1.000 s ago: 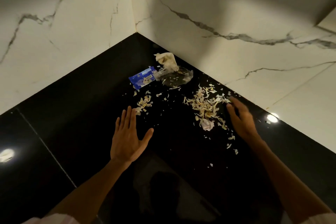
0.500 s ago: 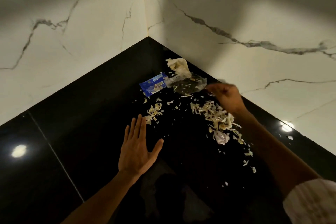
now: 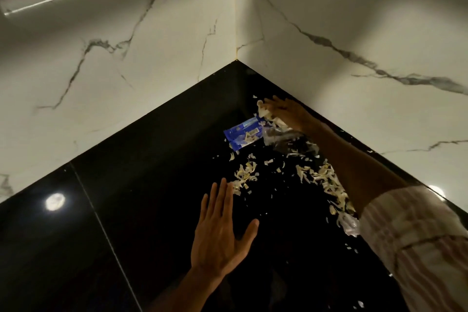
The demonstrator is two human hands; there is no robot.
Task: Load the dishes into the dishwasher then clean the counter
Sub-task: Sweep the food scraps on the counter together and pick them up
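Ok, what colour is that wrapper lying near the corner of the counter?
The wrapper is blue with white print, seen best in the head view, lying on the black counter.

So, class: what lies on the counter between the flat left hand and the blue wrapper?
Head view: pale scattered peelings between left hand and blue wrapper.
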